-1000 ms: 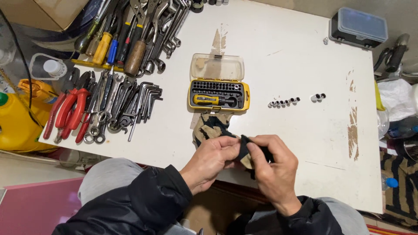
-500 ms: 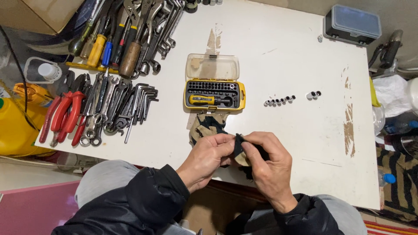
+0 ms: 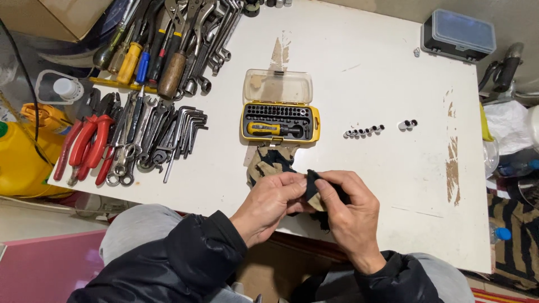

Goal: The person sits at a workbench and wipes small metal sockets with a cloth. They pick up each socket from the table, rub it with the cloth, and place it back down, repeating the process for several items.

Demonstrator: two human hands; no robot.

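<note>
My left hand (image 3: 269, 205) and my right hand (image 3: 351, 210) meet at the near edge of a white table (image 3: 359, 67). Both pinch a dark and tan cloth (image 3: 310, 191) between fingers and thumbs. The rest of that cloth, or a second one (image 3: 269, 160), lies on the table just behind my left hand. An open yellow bit set case (image 3: 281, 120) with a screwdriver handle inside sits right behind it.
A row of small sockets (image 3: 364, 132) and two more sockets (image 3: 408, 124) lie right of the case. Wrenches, hex keys and red pliers (image 3: 90, 143) crowd the left side, screwdrivers (image 3: 143, 56) behind. A dark plastic box (image 3: 457, 36) stands far right; a yellow jug (image 3: 19, 160) sits left.
My hands stay together on the cloth and have shifted very little. The fingers have worked the cloth slightly between them.
</note>
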